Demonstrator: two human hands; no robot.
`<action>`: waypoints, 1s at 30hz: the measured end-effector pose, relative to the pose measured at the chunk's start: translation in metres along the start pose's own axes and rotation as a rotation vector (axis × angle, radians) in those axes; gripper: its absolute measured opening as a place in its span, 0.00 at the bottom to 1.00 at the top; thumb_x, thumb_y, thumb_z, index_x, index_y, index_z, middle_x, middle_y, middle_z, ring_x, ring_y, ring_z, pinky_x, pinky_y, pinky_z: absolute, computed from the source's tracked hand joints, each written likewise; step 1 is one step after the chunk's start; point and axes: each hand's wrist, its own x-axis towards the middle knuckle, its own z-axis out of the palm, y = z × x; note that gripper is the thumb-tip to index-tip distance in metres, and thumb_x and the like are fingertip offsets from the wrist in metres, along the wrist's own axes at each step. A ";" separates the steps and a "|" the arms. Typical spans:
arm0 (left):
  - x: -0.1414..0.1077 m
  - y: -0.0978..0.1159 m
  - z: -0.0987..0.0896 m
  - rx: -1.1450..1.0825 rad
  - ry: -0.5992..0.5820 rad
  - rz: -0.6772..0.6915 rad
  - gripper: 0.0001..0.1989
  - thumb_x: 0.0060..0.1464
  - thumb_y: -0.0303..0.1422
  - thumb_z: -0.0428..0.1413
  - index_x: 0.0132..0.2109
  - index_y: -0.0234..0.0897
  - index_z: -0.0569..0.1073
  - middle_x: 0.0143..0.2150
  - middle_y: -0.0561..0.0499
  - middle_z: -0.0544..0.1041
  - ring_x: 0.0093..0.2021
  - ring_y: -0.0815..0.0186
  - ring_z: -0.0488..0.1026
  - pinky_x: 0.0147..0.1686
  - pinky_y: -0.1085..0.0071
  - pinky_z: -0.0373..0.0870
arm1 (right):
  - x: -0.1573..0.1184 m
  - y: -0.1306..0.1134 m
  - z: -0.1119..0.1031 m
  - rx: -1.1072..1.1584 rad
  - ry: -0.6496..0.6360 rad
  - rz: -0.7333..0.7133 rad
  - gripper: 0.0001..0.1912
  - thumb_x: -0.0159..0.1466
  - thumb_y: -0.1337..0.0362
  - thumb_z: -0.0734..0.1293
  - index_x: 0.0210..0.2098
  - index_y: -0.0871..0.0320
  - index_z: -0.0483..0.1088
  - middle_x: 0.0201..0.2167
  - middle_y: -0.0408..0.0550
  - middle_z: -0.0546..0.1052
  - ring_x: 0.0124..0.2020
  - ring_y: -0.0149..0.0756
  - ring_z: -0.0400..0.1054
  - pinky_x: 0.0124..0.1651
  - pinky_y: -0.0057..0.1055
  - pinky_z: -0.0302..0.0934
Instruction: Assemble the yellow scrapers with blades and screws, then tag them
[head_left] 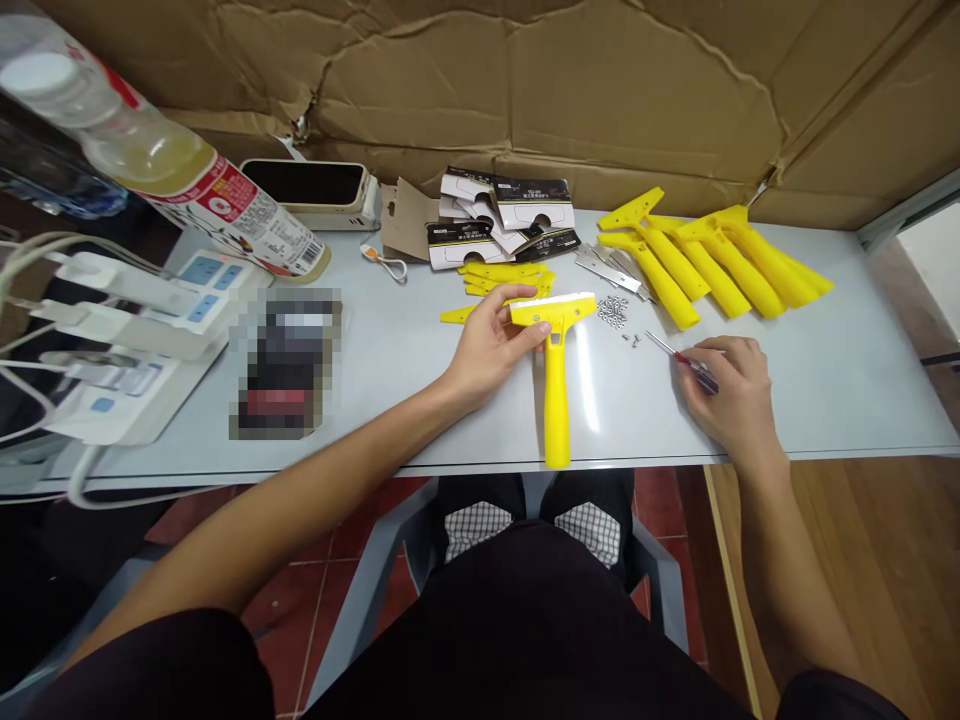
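Yellow scraper handles lie toward the back right corner of the tabletop, metal blades and screws beside them; a drink bottle and power strip crowd the left edge. The left hand pinches a yellow scraper, handle toward the front edge; the right hand grips a screwdriver.

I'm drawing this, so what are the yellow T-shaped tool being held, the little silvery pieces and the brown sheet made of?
Held yellow T-shaped tool: probably plastic, smooth, evenly coloured.
Little silvery pieces: likely shiny metal, from their glints.
Brown sheet: apparently matte cardboard, creased and torn.
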 end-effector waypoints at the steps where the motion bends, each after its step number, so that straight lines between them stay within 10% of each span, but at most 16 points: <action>1: 0.000 0.000 0.000 0.009 -0.001 0.003 0.29 0.48 0.33 0.76 0.54 0.43 0.75 0.45 0.50 0.82 0.37 0.66 0.80 0.41 0.66 0.82 | 0.001 0.001 0.000 0.017 -0.013 0.005 0.06 0.74 0.62 0.70 0.48 0.51 0.79 0.48 0.56 0.82 0.51 0.55 0.75 0.48 0.51 0.68; 19: 0.002 -0.002 0.002 0.005 -0.002 0.007 0.21 0.53 0.30 0.72 0.51 0.41 0.74 0.47 0.48 0.81 0.38 0.65 0.81 0.39 0.66 0.84 | 0.028 0.002 -0.003 -0.101 0.022 -0.010 0.08 0.72 0.63 0.70 0.49 0.49 0.78 0.52 0.57 0.82 0.52 0.58 0.73 0.50 0.55 0.67; 27: 0.001 0.000 0.002 -0.025 0.014 0.019 0.25 0.50 0.32 0.75 0.54 0.40 0.79 0.51 0.45 0.83 0.39 0.65 0.82 0.40 0.66 0.84 | 0.040 -0.079 -0.018 0.340 -0.034 -0.060 0.07 0.73 0.61 0.71 0.50 0.50 0.78 0.42 0.52 0.82 0.42 0.48 0.79 0.44 0.47 0.73; 30: 0.000 0.001 0.003 -0.040 0.005 0.029 0.28 0.46 0.36 0.78 0.53 0.39 0.81 0.48 0.47 0.84 0.37 0.66 0.81 0.39 0.66 0.84 | 0.038 -0.125 -0.009 0.486 -0.186 0.034 0.24 0.70 0.48 0.74 0.60 0.52 0.74 0.43 0.52 0.82 0.39 0.49 0.78 0.41 0.50 0.74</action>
